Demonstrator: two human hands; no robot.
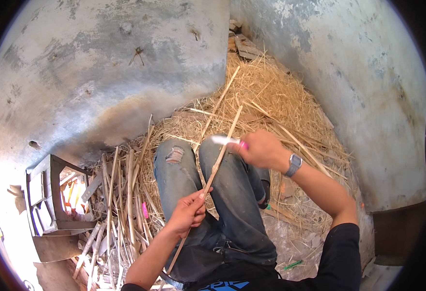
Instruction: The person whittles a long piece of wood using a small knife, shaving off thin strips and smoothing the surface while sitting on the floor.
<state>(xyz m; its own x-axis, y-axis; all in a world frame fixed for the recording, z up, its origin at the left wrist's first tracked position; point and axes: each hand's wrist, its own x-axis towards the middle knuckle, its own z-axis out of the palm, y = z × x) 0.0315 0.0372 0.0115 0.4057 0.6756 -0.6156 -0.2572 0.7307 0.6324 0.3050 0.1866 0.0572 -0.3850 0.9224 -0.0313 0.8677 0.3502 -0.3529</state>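
A long, pale, jointed cane stick (pixel 216 168) slants across my lap, its far tip beyond my knees and its near end by my waist. My left hand (pixel 189 213) is closed around its lower part. In my right hand (pixel 265 149) is a knife (pixel 222 140) with a pink handle and a whitish blade, blurred by motion. The blade points left and overlaps the upper cane above my knee; whether it touches the cane I cannot tell. Both legs, in worn jeans (pixel 232 199), lie beneath.
Dry straw (pixel 276 92) covers the floor ahead, with loose cane strips (pixel 300 143) on it. Many sticks (pixel 130 179) lean at my left beside a dark wooden frame (pixel 55 194). Grey metal-looking panels (pixel 126 53) rise in front and at right. A small green item (pixel 293 265) lies low right.
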